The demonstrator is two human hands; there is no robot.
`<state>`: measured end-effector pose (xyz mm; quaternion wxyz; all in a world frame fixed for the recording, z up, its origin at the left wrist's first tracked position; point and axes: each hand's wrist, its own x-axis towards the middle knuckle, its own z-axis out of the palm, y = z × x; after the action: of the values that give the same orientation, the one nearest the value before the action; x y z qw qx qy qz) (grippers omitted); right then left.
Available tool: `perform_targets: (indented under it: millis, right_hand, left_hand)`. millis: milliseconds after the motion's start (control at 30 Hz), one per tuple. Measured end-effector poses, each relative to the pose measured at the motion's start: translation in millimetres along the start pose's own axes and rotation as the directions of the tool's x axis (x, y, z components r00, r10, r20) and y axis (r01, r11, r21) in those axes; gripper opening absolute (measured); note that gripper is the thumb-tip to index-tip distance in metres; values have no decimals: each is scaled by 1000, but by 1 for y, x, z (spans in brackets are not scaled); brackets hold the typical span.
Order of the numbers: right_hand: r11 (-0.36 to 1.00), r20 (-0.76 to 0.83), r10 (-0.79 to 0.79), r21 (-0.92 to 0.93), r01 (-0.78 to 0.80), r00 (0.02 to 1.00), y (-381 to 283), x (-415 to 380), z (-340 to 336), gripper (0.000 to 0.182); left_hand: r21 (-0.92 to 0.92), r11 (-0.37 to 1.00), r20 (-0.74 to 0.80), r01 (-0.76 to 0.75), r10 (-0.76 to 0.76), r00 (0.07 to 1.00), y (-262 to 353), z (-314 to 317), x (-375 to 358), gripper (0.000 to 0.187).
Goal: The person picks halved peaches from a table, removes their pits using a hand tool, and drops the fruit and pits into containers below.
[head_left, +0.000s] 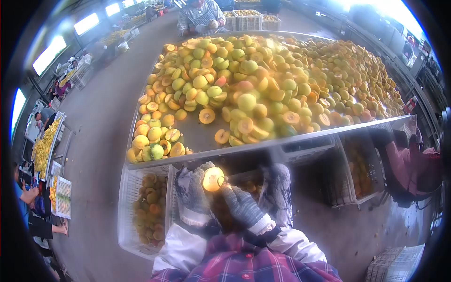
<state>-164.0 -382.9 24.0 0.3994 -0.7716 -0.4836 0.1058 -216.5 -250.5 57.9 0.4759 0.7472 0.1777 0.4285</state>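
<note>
My left hand (193, 190), in a grey knitted glove, grips a halved yellow peach (213, 176), its cut face turned up and brightly lit. From the right, my right hand (245, 207), gloved the same way, reaches the peach half with its fingers closed. A small curved-ended tool (221, 181) seems to stick out from those fingers against the cut face; its handle is hidden in the glove. Both hands are just below the near edge of a metal table (282, 142) heaped with whole and halved peaches (246, 102).
A white crate (124, 211) with peach halves stands left of my legs. Another crate (345, 181) sits under the table on the right. A person in pink (408, 164) sits at right; another person (201, 16) works across the table. Stacked crates (397, 264) lie lower right.
</note>
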Motion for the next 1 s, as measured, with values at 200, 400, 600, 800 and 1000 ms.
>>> perform_targets:
  millis: [200, 400, 600, 800, 1000]
  right_hand:
    - [972, -93, 138, 206, -117, 986, 4, -3, 24, 29]
    - [965, -303, -86, 212, 155, 949, 26, -9, 52, 38]
    - [989, -204, -142, 1, 146, 968, 31, -22, 36, 39]
    - [2, 504, 346, 843, -538, 791, 53, -25, 1, 25]
    - [853, 490, 242, 304, -424, 838, 51, -17, -3, 32]
  left_hand:
    - [-368, 814, 232, 449, -388, 892, -42, 19, -36, 31]
    - [-655, 407, 134, 636, -766, 628, 45, 32, -17, 32]
    - [-532, 570, 74, 626, -706, 704, 36, 35, -29, 30]
    - [-287, 407, 620, 867, -611, 492, -41, 22, -12, 36]
    - [47, 526, 408, 849, -786, 464, -18, 37, 6, 27]
